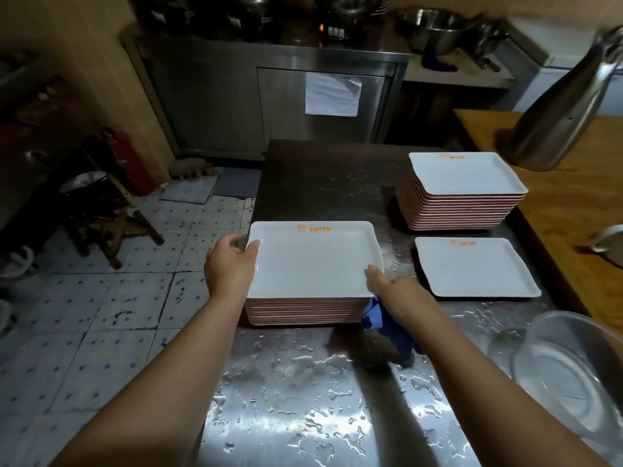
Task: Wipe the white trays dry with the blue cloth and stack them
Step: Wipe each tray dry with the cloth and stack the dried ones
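The left hand (229, 261) gripped the left rim of the top tray (313, 261), thumb laid over the edge and fingers curled beneath. The right hand (387, 284) took that tray's near right corner, its fingers closed on the rim with the blue cloth (387, 323) bunched in the same grip, so that the cloth hung down below the wrist to the wet worktop (303, 399).

The tray between the two grips was white, rectangular and shallow, with rounded corners, a raised rim and a small orange mark by its far edge. It lay level on the near stack (303, 310) of like trays, whose edges showed as thin reddish bands. Just right of the right hand a single tray (475, 267) of the same make lay flat on the worktop. Beyond it, farther from the hands, stood a taller stack (462, 203) topped by another white tray.

Water lay beaded across the steel worktop near both forearms. A steel bowl (573, 372) sat at the near right, and a steel jug (566, 106) stood on the wooden surface (573, 203) far to the right.
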